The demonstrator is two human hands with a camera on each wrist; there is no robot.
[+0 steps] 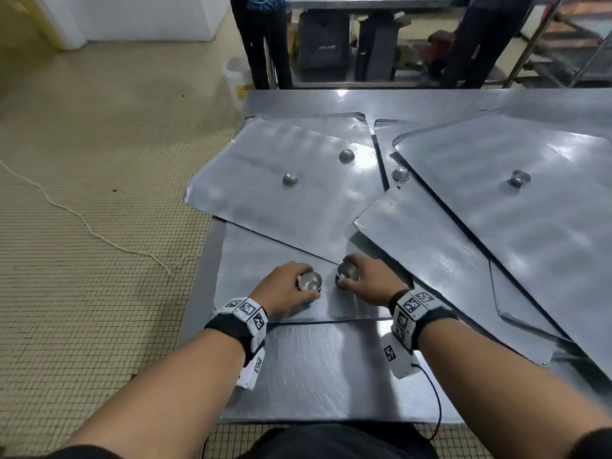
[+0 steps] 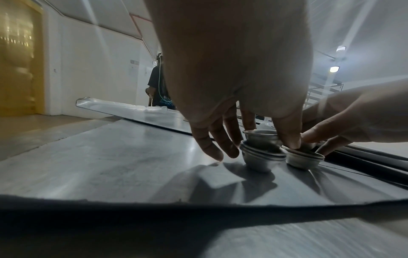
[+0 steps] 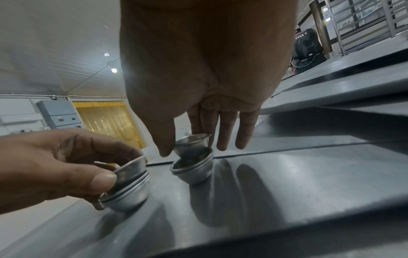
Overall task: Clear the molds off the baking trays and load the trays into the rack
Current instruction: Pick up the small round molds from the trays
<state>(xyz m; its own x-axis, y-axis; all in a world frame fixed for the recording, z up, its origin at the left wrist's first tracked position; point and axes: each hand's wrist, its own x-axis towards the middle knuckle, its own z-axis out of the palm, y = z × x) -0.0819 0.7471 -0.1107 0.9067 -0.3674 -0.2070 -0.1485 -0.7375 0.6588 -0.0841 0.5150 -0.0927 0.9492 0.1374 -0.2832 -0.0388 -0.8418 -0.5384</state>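
Several flat metal baking trays overlap on a steel table (image 1: pixel 314 369). On the nearest tray (image 1: pixel 251 260) stand two short stacks of small metal cup molds. My left hand (image 1: pixel 299 284) grips the left stack (image 1: pixel 310 281), thumb and fingers around its tilted top mold (image 3: pixel 130 170). My right hand (image 1: pixel 351 276) pinches the tilted top mold (image 3: pixel 193 141) of the right stack (image 3: pixel 192 169). Both stacks (image 2: pixel 262 157) (image 2: pixel 303 158) rest on the tray. Single upturned molds sit farther off: two (image 1: pixel 290 179) (image 1: pixel 346 155) on the far left tray, one (image 1: pixel 400 173) in the middle, one (image 1: pixel 520 177) on the right tray.
The table's left edge drops to a tiled floor with a white cord (image 1: pixel 82 223) and a white bucket (image 1: pixel 236 77). Beyond the table stand two people (image 1: pixel 265 38) (image 1: pixel 473 38) by another steel bench. A metal rack (image 1: pixel 563 44) stands at the far right.
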